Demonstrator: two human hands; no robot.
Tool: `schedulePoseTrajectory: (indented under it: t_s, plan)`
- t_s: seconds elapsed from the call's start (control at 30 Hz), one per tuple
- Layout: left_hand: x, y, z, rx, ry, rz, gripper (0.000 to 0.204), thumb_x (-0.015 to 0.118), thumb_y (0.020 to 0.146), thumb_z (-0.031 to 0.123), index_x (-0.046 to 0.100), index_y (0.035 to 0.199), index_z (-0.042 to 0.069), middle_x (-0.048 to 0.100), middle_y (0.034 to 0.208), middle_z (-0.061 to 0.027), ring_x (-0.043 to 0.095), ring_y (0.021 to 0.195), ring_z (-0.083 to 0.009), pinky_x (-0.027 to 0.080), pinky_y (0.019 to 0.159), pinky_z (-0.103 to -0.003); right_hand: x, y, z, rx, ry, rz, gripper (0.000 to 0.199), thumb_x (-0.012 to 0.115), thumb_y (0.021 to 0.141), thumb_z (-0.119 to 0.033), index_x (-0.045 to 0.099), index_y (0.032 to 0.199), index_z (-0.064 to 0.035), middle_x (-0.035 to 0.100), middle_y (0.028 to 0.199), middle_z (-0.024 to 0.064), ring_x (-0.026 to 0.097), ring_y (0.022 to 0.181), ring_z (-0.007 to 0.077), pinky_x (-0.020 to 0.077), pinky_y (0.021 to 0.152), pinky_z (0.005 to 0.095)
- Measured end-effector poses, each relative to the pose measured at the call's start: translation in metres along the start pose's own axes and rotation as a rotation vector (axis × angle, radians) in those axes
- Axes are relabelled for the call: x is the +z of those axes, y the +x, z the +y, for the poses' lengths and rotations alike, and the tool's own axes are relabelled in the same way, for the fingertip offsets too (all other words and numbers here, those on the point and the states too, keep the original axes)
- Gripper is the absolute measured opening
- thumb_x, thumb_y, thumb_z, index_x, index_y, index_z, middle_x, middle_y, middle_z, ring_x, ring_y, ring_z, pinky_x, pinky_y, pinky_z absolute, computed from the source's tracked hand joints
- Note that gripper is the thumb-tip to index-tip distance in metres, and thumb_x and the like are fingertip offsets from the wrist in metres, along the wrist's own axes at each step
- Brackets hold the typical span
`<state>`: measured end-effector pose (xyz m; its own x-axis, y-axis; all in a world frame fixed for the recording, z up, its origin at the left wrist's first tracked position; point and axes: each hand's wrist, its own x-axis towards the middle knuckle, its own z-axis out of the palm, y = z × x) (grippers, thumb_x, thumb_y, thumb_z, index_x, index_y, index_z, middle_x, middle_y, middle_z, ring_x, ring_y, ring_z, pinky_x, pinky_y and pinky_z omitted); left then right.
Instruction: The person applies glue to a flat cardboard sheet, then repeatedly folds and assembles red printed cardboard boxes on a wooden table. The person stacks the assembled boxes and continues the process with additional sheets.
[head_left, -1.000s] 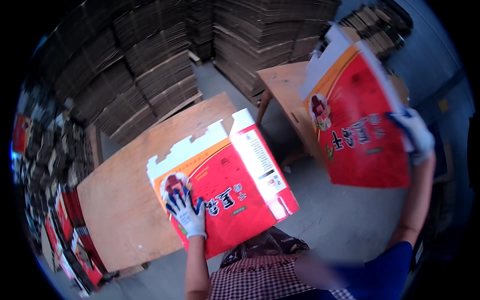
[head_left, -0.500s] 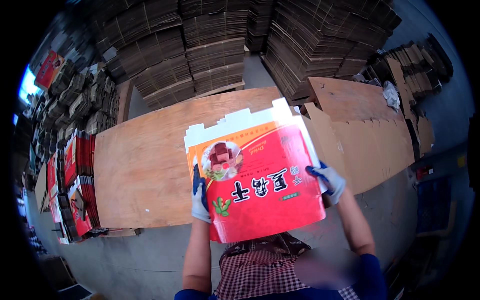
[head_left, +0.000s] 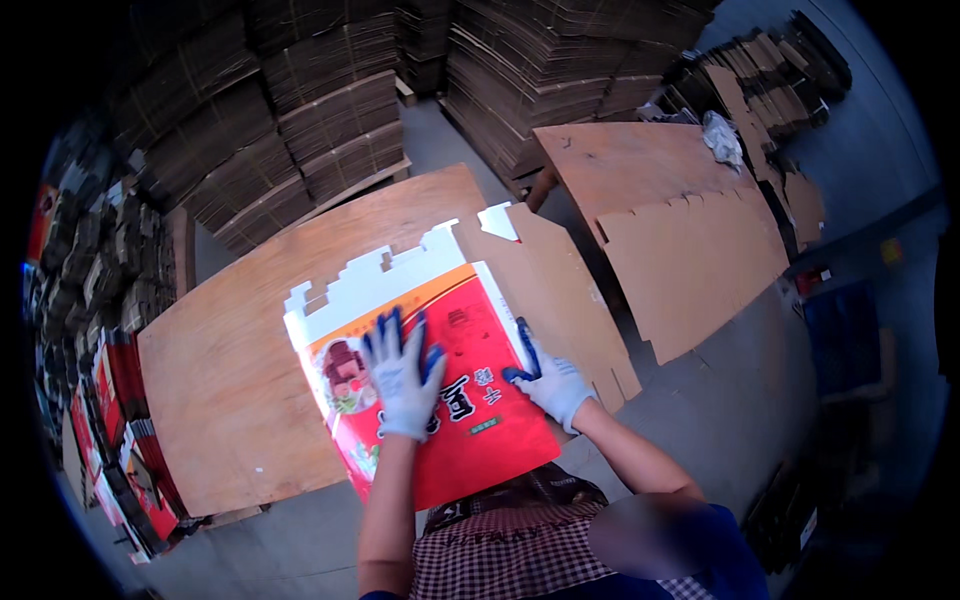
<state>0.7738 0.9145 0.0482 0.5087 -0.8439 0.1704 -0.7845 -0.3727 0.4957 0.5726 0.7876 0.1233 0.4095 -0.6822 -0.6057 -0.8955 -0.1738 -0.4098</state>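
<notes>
A flat red-and-orange printed carton blank (head_left: 500,440) with white cut flaps lies on the near right part of the wooden table, its near edge close to my apron. My left hand (head_left: 405,385), in a white glove with blue-coated fingers, rests flat on its printed face with the fingers spread. At the blank's right edge is my right hand (head_left: 550,385), gloved alike, thumb and forefinger apart and touching the edge. Brown cardboard (head_left: 560,290) lies to the right of the blank, plain side up, partly hidden beneath it.
The wooden table (head_left: 220,370) reaches out to the left. A second table (head_left: 620,165) on the right bears a brown cardboard sheet (head_left: 690,270). Tall bundled cardboard stacks (head_left: 340,120) stand behind. Red printed blanks (head_left: 125,400) are piled at the left; a blue crate (head_left: 840,335) is at the right.
The carton blank, held up in both hands earlier, is now down on the table. My left hand has moved from its left edge onto its face. The view has shifted right.
</notes>
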Motion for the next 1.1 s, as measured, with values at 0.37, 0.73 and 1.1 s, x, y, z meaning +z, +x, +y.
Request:
schedulePoseTrajectory:
  t_s: [0.37, 0.73, 1.1]
  plan:
    - [0.056, 0.051, 0.049, -0.035, 0.162, -0.116, 0.063, 0.058, 0.095, 0.052, 0.049, 0.15, 0.022, 0.02, 0.168, -0.0101, 0.008, 0.156, -0.0354, -0.001, 0.125, -0.058, -0.084, 0.077, 0.159, -0.01, 0.754, 0.291, 0.041, 0.058, 0.103, -0.032, 0.066, 0.131, -0.0037, 0.073, 0.105, 0.0038, 0.064, 0.085, 0.0124, 0.0513, 0.075, 0.0285]
    - [0.051, 0.054, 0.047, -0.032, 0.12, -0.092, 0.067, 0.059, 0.094, 0.051, 0.043, 0.154, 0.026, 0.023, 0.167, -0.0109, 0.01, 0.155, -0.037, 0.002, 0.124, -0.059, -0.077, 0.14, -0.008, -0.802, 0.416, 0.358, 0.043, 0.06, 0.098, -0.012, 0.056, 0.14, -0.0052, 0.055, 0.145, 0.0131, 0.052, 0.135, 0.0261, 0.0403, 0.113, 0.0384]
    - [0.053, 0.055, 0.043, -0.044, 0.108, -0.069, 0.065, 0.059, 0.095, 0.044, 0.044, 0.154, 0.022, 0.027, 0.165, -0.0097, 0.013, 0.155, -0.0365, 0.004, 0.124, -0.059, -0.05, 0.188, -0.02, -0.843, -0.48, 0.372, 0.041, 0.059, 0.097, -0.036, 0.064, 0.133, -0.0171, 0.048, 0.151, 0.0081, 0.03, 0.148, 0.037, 0.0182, 0.123, 0.0556]
